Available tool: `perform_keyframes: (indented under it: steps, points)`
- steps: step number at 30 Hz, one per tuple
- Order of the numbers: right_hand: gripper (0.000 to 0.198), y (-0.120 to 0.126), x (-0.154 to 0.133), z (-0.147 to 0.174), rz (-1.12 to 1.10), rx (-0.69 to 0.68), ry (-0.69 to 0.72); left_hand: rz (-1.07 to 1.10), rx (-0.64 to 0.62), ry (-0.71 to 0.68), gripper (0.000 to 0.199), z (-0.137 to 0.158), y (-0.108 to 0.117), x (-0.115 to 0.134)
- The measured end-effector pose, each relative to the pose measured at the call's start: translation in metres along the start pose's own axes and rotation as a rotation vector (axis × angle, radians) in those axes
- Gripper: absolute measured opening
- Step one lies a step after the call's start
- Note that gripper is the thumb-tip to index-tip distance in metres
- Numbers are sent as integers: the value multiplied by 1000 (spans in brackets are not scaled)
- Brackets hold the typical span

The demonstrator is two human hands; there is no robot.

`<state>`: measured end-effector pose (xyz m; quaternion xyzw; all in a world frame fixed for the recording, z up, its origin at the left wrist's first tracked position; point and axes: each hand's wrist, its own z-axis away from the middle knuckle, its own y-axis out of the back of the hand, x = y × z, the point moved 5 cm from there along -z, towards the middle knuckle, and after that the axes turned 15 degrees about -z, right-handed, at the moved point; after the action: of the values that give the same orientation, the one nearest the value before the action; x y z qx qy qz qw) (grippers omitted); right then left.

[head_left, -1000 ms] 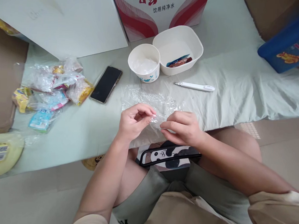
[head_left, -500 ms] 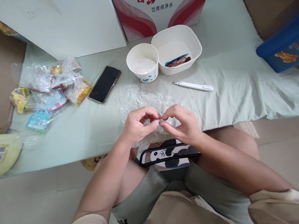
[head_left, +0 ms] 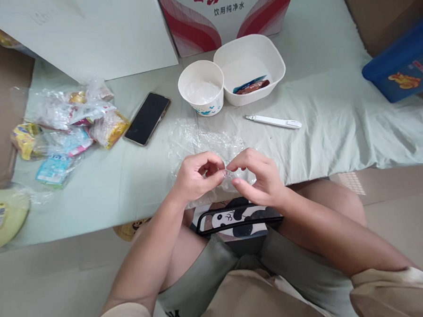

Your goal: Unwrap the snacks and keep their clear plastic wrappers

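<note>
My left hand [head_left: 198, 176] is closed, thumb and forefinger pinched at the edge of a crumpled clear plastic film [head_left: 201, 136]; a small shiny bit shows at the fingertips. Close beside it is my right hand [head_left: 260, 177], with thumb and forefinger apart and nothing visible between them. Its forefinger tip almost meets the left fingertips. The film spreads over the table edge beneath both hands. Beyond the hands lies a white utility knife [head_left: 273, 121]. A white paper cup [head_left: 214, 105] with clear plastic inside stands against a white rectangular bowl [head_left: 270, 48] that holds small packets [head_left: 250, 86].
A phone [head_left: 148, 118] lies left of the cup, beside a pile of wrapped snack packets [head_left: 72, 118]. Large boxes [head_left: 225, 24] stand at the back. A blue container [head_left: 404, 69] is at right, a yellow bottle [head_left: 2, 218] at left. Below the table edge is a panda-printed item [head_left: 236, 221].
My right thumb has moved away from the left fingertips and its forefinger, so the right hand has opened. My left hand keeps its pinch.
</note>
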<state>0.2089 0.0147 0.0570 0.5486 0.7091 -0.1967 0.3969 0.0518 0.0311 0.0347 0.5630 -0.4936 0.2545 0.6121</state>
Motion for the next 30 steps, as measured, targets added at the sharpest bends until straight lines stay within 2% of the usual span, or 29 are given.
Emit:
perform_keyframes:
  steps: [4,7,10,15,18,23,27,30]
  points:
    - [20,-1,3,1,18,-20,-62,-2,-14,50,9,2,-1,-3]
    - [14,0,13,2,-50,24,-276,14,-29,88,11,3,-2,-4]
    - [21,0,22,5,-195,89,-480,63,-54,128,12,2,-2,-2]
    - [22,-3,30,6,-407,99,-647,81,-72,140,20,-1,0,1]
    - [21,-4,32,7,-478,92,-703,87,-55,146,21,-1,2,0]
    - [26,-4,34,8,-464,110,-728,79,-22,151,21,-1,4,-3]
    - [28,-6,36,9,-443,81,-754,1,31,79,14,-3,6,-3]
    - [29,-7,37,10,-432,62,-772,-29,13,68,16,-4,5,-2]
